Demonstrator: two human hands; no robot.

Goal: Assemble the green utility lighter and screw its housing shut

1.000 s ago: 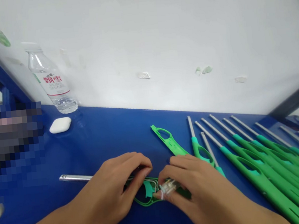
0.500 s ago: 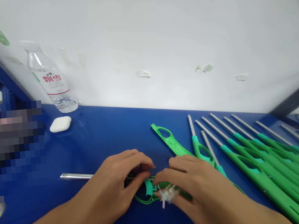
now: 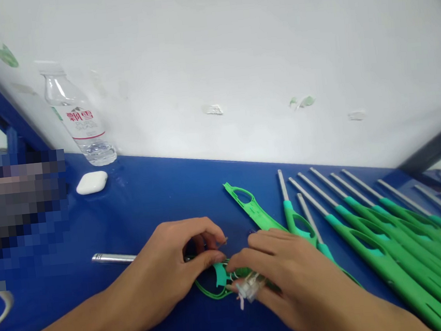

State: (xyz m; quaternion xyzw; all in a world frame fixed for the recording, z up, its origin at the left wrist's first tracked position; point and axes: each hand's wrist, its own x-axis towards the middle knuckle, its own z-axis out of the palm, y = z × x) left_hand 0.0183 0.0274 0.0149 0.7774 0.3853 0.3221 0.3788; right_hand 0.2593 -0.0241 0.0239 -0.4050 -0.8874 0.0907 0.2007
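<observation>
Working over an open-handled green utility lighter (image 3: 211,295), a person bends both hands to its exposed inner side at the near middle of a blue table (image 3: 161,197). The right hand (image 3: 280,264) grips a clear plastic piece (image 3: 251,285), possibly the fuel tank, in its fingers; the left hand (image 3: 185,252) curls over the lighter with thumb against it, though whether it pinches anything cannot be told.

Assembly appears partway along: a teal trigger (image 3: 220,275) sits in the shell, while the clear piece looks not yet seated and a loose green half-shell (image 3: 260,214) lies uncovered just beyond the right hand, apparently left to be fitted.

The lighter lies sideways, its silver tube (image 3: 114,258) pointing left, its finger loop toward the near side, pale wires beside the trigger. Closed green lighters (image 3: 401,281) with matching tubes line the right.
</observation>
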